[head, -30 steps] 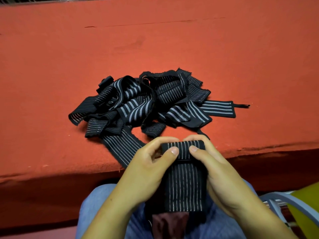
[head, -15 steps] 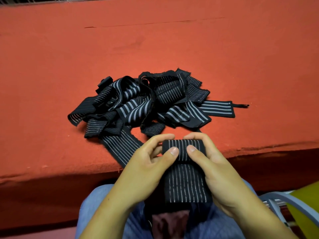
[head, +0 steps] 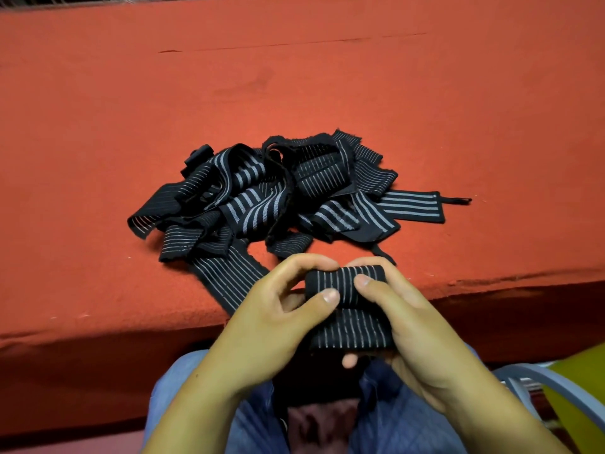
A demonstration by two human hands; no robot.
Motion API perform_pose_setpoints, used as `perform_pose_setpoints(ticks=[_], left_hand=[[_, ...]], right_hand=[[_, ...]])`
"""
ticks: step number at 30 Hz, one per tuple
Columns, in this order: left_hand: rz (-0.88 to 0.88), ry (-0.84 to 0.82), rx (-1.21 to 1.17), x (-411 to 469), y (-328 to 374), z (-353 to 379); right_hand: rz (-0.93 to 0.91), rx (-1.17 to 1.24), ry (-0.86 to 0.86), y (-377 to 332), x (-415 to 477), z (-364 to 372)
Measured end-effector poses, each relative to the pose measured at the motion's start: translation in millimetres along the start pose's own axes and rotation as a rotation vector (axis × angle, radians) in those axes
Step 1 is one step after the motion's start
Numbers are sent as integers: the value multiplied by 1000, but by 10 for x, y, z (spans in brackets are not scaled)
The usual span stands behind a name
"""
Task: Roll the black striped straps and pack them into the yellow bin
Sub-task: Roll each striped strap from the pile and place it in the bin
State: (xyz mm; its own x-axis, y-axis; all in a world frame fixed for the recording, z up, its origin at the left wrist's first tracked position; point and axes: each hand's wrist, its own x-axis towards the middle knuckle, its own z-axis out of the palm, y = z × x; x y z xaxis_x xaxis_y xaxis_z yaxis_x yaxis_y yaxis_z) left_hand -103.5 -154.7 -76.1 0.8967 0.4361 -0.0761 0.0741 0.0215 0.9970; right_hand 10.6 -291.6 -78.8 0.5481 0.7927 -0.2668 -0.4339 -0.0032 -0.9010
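Near edge of view: lap in blue denim. A dark fabric end hangs between the knees; cannot tell whether it belongs to the strap being worked.

Low right corner: a slice of the yellow bin behind a grey curved bar. Its inside is out of view, so the count of packed rolls is unknown.

Just above the lap, in front of the bench edge: both hands on one striped strap.
- Upper part is wound into a tight roll, lying crosswise.
- A short flat length hangs below the roll, not yet wound.
- Left hand: grip clamped on the roll's left end, thumb in front, fingers curled over the top.
- Right hand: grip clamped on the right end, thumb on the front face, fingers wrapped behind. One fingertip shows under the flat length.

On the bench, red cloth cover: a loose pile of black striped straps, tangled and overlapping, none rolled as far as can be seen.
- One long strap trails from the pile to the near edge, beside the left hand.
- A thin loop tab sticks out at the pile's right side.

Beyond the pile: red cloth with a faint crease line.

Judgement on progress: this strap looks mostly rolled, a few turns short of done, then it goes in the bin. No finished roll shows anywhere. The pile is most of the job, so the bulk of the work is left.
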Motion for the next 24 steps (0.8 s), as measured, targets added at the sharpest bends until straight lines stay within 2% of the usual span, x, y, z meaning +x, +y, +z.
perform_pose_setpoints(ticks=[5, 7, 10, 13, 17, 24], left_hand=[[-45, 35, 11, 26, -71, 14], [22, 43, 12, 11, -105, -1], [171, -55, 179, -48, -96, -61], [226, -162, 417, -75, -21, -62], [268, -56, 472, -29, 23, -35], [266, 142, 417, 34, -2, 21]], right_hand=[[-31, -6, 1, -16, 8, -7], [-37, 12, 29, -38, 16, -14], [-5, 51, 90, -59, 43, -61], [32, 93, 102, -81, 67, -97], [58, 98, 85, -93, 69, -88], [81, 80, 50, -71, 61, -66]])
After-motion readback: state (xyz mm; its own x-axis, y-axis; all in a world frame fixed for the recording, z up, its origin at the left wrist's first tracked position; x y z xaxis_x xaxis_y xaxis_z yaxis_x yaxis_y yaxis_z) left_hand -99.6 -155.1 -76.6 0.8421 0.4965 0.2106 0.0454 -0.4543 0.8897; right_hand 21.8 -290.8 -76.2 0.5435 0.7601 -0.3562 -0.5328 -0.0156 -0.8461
